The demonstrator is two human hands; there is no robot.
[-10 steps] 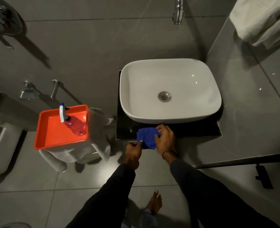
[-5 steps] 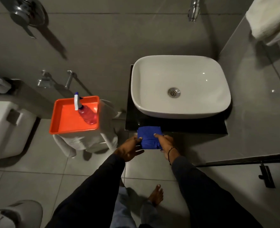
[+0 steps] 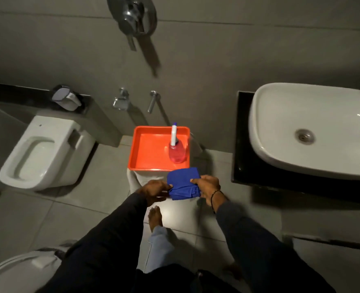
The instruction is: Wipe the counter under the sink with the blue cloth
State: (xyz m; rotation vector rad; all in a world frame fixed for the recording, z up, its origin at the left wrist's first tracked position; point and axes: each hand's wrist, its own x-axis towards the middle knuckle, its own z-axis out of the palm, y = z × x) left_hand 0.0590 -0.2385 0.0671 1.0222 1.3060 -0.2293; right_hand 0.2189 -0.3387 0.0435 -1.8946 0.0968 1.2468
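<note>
I hold a folded blue cloth (image 3: 182,182) between both hands, in the air just in front of the orange tray. My left hand (image 3: 154,190) pinches its left edge and my right hand (image 3: 206,185) grips its right side from above. The white sink basin (image 3: 310,132) sits at the right on a black counter (image 3: 241,144), well to the right of the cloth and apart from both hands.
An orange tray (image 3: 149,153) on a white stool holds a pink spray bottle (image 3: 176,152). A white toilet (image 3: 41,153) stands at the left. Wall taps (image 3: 122,101) and a shower mixer (image 3: 132,15) hang on the grey tiled wall. My bare foot (image 3: 154,216) rests on the floor.
Both hands have carried the blue cloth away from the black counter's front edge leftward to the orange tray. My view has swung left, so the sink now sits at the right.
</note>
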